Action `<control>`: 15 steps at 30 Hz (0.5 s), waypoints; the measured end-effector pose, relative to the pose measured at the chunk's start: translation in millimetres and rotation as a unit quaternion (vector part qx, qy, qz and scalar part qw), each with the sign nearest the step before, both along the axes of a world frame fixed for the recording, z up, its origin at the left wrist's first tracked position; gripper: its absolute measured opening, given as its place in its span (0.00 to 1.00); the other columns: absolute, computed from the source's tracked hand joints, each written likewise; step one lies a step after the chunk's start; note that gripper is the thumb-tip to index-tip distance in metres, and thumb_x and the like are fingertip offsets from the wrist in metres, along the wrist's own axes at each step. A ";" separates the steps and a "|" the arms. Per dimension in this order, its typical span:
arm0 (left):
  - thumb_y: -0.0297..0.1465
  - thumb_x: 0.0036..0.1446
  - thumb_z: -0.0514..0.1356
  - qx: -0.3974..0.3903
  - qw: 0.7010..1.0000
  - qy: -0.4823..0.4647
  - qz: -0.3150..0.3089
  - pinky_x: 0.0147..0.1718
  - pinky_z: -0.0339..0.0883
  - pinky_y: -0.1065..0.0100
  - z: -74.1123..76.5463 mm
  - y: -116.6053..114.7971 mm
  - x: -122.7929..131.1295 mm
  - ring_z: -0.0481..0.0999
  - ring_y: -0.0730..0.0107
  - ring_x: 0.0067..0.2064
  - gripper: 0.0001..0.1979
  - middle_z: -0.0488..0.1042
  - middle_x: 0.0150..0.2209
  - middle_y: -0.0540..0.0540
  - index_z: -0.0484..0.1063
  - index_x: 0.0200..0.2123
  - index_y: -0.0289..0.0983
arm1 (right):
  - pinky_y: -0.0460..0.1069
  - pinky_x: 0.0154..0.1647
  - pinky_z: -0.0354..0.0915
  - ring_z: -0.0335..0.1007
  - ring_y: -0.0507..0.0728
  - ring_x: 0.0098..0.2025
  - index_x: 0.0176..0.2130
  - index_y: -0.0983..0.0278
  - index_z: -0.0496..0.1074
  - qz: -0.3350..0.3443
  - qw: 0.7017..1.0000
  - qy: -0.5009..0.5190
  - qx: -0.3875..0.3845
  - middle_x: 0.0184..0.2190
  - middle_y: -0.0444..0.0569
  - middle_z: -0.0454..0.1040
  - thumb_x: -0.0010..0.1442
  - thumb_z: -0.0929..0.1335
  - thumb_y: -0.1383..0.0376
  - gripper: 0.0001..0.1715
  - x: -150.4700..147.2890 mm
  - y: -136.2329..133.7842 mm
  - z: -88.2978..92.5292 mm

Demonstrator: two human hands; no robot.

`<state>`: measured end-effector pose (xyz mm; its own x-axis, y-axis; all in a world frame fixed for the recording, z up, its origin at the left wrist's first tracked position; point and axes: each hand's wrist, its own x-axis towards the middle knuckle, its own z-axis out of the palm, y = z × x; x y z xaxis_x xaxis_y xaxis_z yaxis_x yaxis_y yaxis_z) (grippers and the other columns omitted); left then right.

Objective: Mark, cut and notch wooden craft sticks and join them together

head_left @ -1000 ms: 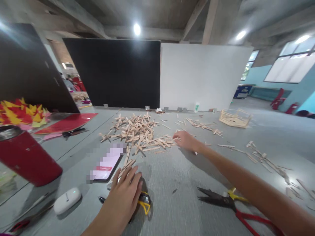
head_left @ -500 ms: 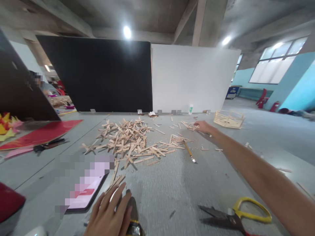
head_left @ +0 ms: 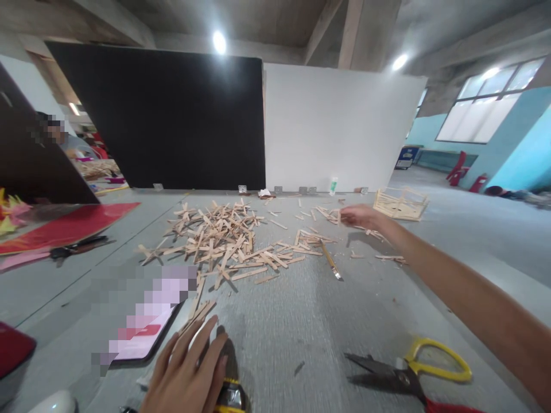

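Note:
My right hand (head_left: 359, 215) is stretched out to the far side of the table. Its fingers are closed, and a short wooden craft stick (head_left: 339, 217) stands at their tips beside a few loose sticks. Palm down at the near edge, my left hand (head_left: 189, 361) lies with its fingers stretched out. Under and beside it shows a black and yellow tool (head_left: 232, 393), mostly hidden, of a kind I cannot make out. A large pile of wooden craft sticks (head_left: 224, 235) spreads across the middle left.
A brush (head_left: 331, 263) lies right of the pile. Yellow-and-red-handled scissors (head_left: 402, 373) lie at the near right. A phone (head_left: 148, 327) is left of my left hand. A small stick frame (head_left: 402, 205) and a glue bottle (head_left: 333, 186) stand at the back. Black and white boards rise behind.
My right hand has shifted only slightly, and a small stick now shows at its fingertips. My left hand stays in place. The view has tilted a little.

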<state>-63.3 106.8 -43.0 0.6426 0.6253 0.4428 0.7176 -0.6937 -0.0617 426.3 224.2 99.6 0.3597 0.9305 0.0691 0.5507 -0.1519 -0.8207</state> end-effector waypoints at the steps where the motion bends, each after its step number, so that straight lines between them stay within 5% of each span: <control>1: 0.34 0.69 0.54 -0.001 1.000 0.002 -0.001 0.58 0.74 0.41 -0.2 0.5 -1.1 0.75 0.41 0.64 0.20 0.74 0.66 0.42 0.77 0.60 0.46 | 0.59 0.48 0.78 0.79 0.61 0.49 0.58 0.63 0.74 0.007 1.000 0.022 -0.011 0.55 0.54 0.77 0.72 0.72 0.59 0.19 -4.6 -5.7 2.3; 6: 0.27 0.63 0.54 0.058 0.998 0.006 0.004 0.56 0.73 0.38 2.5 3.6 -3.9 0.75 0.38 0.63 0.26 0.73 0.66 0.36 0.72 0.63 0.41 | 0.57 0.45 0.78 0.80 0.59 0.45 0.55 0.64 0.75 0.033 0.991 0.120 -0.055 0.52 0.52 0.79 0.72 0.72 0.59 0.15 -38.6 -54.2 8.8; 10: 0.25 0.61 0.53 0.069 0.997 -0.041 -0.018 0.55 0.75 0.41 13.6 0.6 3.5 0.79 0.42 0.59 0.29 0.77 0.62 0.39 0.67 0.65 0.41 | 0.50 0.35 0.74 0.78 0.54 0.35 0.41 0.66 0.77 0.059 0.978 0.193 -0.062 0.37 0.46 0.80 0.71 0.72 0.61 0.10 -78.2 -119.0 8.8; 13: 0.28 0.65 0.53 0.017 0.992 -0.112 -0.059 0.58 0.75 0.46 28.4 -13.9 15.9 0.80 0.48 0.58 0.25 0.80 0.59 0.45 0.69 0.64 0.48 | 0.47 0.32 0.69 0.75 0.52 0.30 0.35 0.64 0.76 0.080 0.968 0.232 -0.057 0.29 0.45 0.78 0.68 0.71 0.61 0.10 -110.3 -174.1 5.2; 15: 0.30 0.68 0.53 -0.099 0.978 -0.170 -0.072 0.60 0.75 0.50 41.5 -30.4 26.2 0.80 0.52 0.58 0.22 0.80 0.59 0.47 0.72 0.62 0.51 | 0.47 0.33 0.70 0.77 0.54 0.32 0.33 0.61 0.73 0.088 0.963 0.248 -0.061 0.30 0.47 0.82 0.63 0.74 0.58 0.11 -130.3 -207.2 -0.3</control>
